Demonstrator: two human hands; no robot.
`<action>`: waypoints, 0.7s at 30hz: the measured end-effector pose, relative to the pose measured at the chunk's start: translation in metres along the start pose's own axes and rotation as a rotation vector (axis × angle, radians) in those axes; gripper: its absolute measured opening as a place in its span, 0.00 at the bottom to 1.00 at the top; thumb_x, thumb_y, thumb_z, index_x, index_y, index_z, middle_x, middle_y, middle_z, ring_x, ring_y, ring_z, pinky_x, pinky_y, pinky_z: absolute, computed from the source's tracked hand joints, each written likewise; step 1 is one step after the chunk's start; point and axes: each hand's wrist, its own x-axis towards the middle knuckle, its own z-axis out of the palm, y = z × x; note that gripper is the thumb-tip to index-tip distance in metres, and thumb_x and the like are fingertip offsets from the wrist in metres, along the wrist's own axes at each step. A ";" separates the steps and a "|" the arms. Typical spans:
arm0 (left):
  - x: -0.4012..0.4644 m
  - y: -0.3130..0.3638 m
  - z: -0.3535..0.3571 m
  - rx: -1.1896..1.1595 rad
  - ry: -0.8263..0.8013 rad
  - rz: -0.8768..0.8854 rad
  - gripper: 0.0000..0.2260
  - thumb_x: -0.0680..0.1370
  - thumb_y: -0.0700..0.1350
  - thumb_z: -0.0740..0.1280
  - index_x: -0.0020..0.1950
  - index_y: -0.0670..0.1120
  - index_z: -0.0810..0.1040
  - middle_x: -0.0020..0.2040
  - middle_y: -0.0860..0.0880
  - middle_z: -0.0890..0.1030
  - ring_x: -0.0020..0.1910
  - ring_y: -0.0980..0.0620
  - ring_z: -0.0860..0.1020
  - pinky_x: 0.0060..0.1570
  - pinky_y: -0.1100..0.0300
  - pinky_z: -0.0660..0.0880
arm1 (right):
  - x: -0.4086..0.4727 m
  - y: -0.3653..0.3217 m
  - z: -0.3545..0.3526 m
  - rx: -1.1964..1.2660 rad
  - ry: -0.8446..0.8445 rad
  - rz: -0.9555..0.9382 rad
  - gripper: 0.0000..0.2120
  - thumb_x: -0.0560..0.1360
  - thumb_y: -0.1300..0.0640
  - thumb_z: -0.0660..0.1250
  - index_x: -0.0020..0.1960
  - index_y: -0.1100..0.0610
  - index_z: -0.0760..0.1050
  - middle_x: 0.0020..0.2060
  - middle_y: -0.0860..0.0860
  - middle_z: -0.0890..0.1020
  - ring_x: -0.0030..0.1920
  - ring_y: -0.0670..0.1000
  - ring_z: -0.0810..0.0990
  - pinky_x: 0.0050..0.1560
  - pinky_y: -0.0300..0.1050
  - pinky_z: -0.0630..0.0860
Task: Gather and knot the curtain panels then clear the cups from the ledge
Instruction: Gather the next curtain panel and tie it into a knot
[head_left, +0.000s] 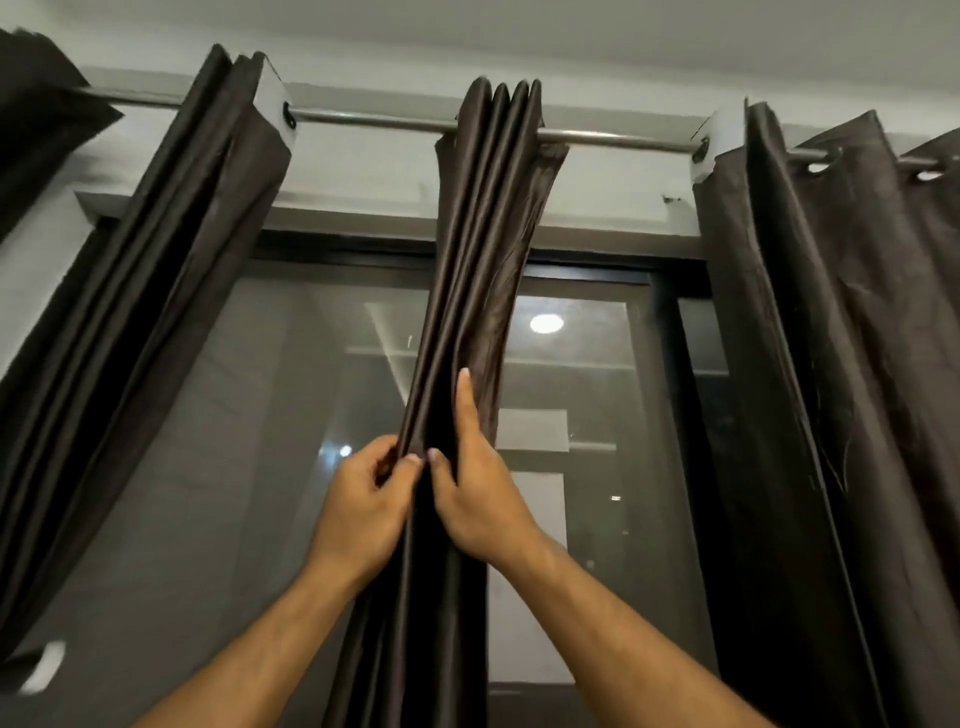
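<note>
At the centre of the view, hanging from the metal rod (374, 118), the middle curtain panel (483, 218) is bunched into tight vertical pleats and falls from about twelve o'clock straight down towards six. Both hands meet on it just below the middle of the frame. The left hand (363, 509) comes up from seven o'clock; its fingers are curled and clamped on the left edge of the bundle, the thumb tip pressed to the fabric at the front, with the folds running between thumb and fingers. The right hand (478, 499) comes up from five o'clock; its thumb pinches the same folds right beside the left thumb, the two thumb tips almost touching, while its index finger lies straight up along the front of the pleats, pointing to twelve o'clock. The remaining right fingers are behind the cloth, and I cannot tell how they lie. Below the hands the panel hangs between the two forearms.

Towards nine o'clock another gathered panel (156, 291) slants down from the rod, and at three o'clock a wider panel (831, 364) hangs more loosely spread. Behind the cloth, the dark window glass (291, 395) reflects a round ceiling light (546, 323).
</note>
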 end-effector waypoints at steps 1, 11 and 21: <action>-0.017 -0.006 -0.001 0.008 -0.011 -0.012 0.08 0.82 0.41 0.66 0.47 0.48 0.84 0.41 0.49 0.86 0.42 0.48 0.84 0.46 0.51 0.81 | -0.016 0.004 0.001 -0.009 0.001 -0.022 0.38 0.85 0.56 0.58 0.82 0.37 0.37 0.78 0.42 0.64 0.70 0.39 0.70 0.68 0.31 0.66; -0.168 -0.041 -0.002 0.084 0.048 -0.342 0.08 0.82 0.40 0.66 0.45 0.46 0.83 0.39 0.47 0.85 0.41 0.51 0.84 0.42 0.61 0.79 | -0.162 0.025 0.039 0.137 -0.043 0.299 0.27 0.83 0.43 0.61 0.80 0.48 0.63 0.74 0.39 0.71 0.71 0.34 0.66 0.63 0.22 0.62; -0.211 -0.034 -0.013 0.118 -0.018 -0.359 0.15 0.79 0.33 0.67 0.46 0.53 0.84 0.42 0.52 0.87 0.45 0.59 0.85 0.45 0.68 0.79 | -0.210 0.006 0.057 0.113 -0.070 0.459 0.28 0.80 0.44 0.68 0.77 0.51 0.68 0.69 0.47 0.78 0.68 0.46 0.76 0.68 0.43 0.73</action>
